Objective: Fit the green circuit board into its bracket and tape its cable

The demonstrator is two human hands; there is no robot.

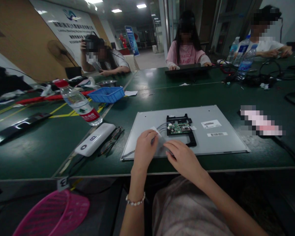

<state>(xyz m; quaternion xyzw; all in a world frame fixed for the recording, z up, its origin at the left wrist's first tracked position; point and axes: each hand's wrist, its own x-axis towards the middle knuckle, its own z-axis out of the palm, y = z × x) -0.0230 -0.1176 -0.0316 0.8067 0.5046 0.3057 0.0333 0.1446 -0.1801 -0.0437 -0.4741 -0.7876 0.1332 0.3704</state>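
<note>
Nearest, the left hand (146, 149) and the right hand (184, 159) worked over the near left part of a display panel (226, 144), which lay back side up on the green desk (162, 95), by its near edge. The left grip was drawn together beside a clear film (161, 149); the right grip had its fingertips bent toward it from the other side. Whether either was clamped on it, I could not tell. The film seemed feather-light, limp and apt to cling, best taken by a corner. The panel looked thin, stiff and smooth enough to slip, and probably cracked easily if flexed, so two opposite edges seemed the place to hold it. The circuit board (180, 127) in its black bracket (193, 139) looked fragile; the thin cables (163, 126) beside it would probably bend readily.

Counted outward: one pink basket (77, 209), one bracelet (135, 201), one panel, one board, one bracket and two white labels (211, 124); the cables were too fine to count. To the left lay one white power bank (95, 140) and one pair of eyeglasses (111, 141), then one red-capped water bottle (81, 105) and one blue tray (108, 95). Across the desk were three more bottles (247, 62) and three people (185, 55).
</note>
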